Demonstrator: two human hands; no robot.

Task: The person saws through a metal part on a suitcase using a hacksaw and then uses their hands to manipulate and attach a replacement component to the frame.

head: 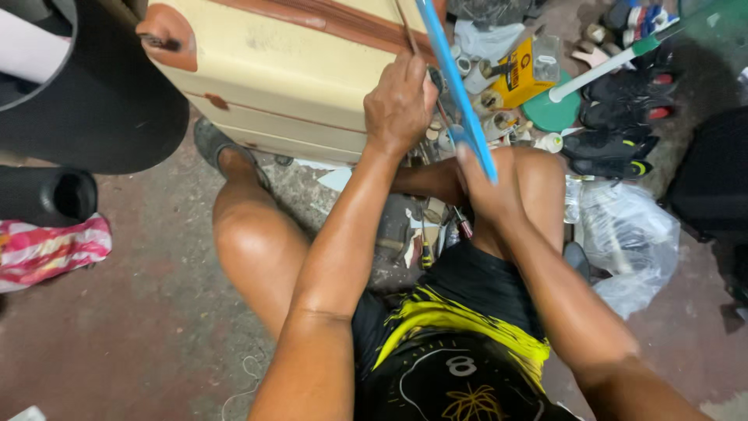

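Observation:
A cream suitcase point(288, 70) with brown trim lies on its side on the floor in front of my knees. My left hand point(400, 105) rests with closed fingers against the suitcase's right edge, by the brown zipper band; what it pinches is hidden. My right hand point(487, 187) grips the lower end of a long, flat blue tool point(456, 82) that slants up across the suitcase's edge. A thin brown rod point(413, 39) runs beside the blue tool.
Small tools and a screwdriver point(462, 226) lie between my legs. Beyond the suitcase are spools, a yellow box point(520, 74), a green disc with a white handle point(557, 109), several shoes point(615, 140) and a clear plastic bag point(627, 242). Black cases stand at left.

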